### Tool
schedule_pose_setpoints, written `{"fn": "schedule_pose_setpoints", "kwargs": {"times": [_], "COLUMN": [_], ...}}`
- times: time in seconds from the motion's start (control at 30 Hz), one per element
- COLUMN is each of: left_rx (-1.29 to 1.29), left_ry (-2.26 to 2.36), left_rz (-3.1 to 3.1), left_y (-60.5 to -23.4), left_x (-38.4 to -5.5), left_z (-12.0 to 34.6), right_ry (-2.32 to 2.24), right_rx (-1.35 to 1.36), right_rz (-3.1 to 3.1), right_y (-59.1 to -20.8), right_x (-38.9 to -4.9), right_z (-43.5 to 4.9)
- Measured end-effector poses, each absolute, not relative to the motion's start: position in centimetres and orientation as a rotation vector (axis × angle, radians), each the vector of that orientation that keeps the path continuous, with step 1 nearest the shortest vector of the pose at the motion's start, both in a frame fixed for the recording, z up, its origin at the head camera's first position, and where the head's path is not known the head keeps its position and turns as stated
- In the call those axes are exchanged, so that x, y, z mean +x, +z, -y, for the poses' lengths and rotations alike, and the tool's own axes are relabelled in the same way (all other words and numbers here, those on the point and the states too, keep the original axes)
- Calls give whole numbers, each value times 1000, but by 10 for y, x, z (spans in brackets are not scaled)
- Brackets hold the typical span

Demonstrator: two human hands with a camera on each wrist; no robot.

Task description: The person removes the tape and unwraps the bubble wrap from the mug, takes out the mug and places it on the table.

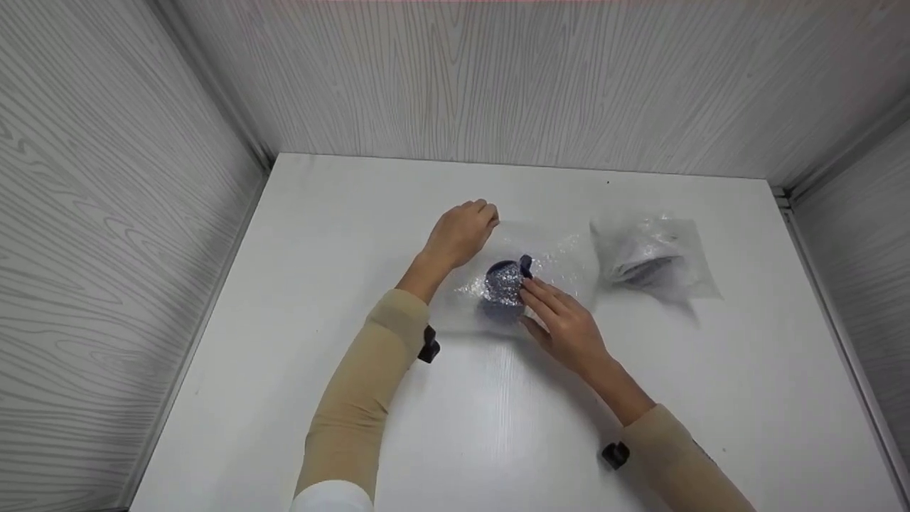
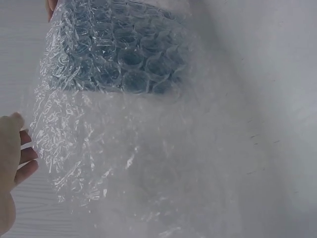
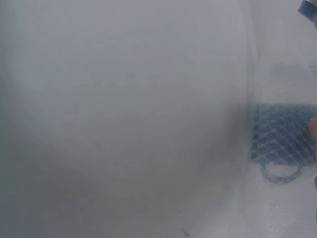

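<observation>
A dark blue mug sits near the middle of the table, with clear bubble wrap under and over it. Its bubble-covered side fills the top of the left wrist view. The right wrist view shows the mug with its ring handle through the film. At the wrap's far left edge, my left hand holds the film with curled fingers. My right hand rests its nearly straight fingers against the mug's right side, thumb spread nearer me. A small dark blue piece stands out just beyond those fingertips.
To the right lies a second bubble-wrap packet with a dark thing inside, its kind blurred by the film. Wood-patterned panels rise behind the white table and along both sides.
</observation>
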State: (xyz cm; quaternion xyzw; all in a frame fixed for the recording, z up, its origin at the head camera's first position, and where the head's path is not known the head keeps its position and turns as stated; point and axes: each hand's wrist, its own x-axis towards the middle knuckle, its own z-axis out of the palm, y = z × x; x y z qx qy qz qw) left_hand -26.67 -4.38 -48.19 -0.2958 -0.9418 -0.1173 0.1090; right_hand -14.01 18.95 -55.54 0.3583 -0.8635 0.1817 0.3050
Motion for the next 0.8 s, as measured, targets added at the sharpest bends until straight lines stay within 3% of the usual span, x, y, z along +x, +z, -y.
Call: {"fn": "schedule_pose_setpoints", "kwargs": {"times": [0.37, 0.8], "left_rx": [-870, -923], "left_ry": [-519, -514], "left_rz": [2863, 2775], "left_y": [-477, -476], "left_x": [-264, -238], "left_z": [43, 52], "right_ry": [512, 472], "right_rx": [944, 938], "right_rz": [2291, 2294], "right_y": [-555, -556], "right_x": [-139, -140], "right_z": [-189, -189]}}
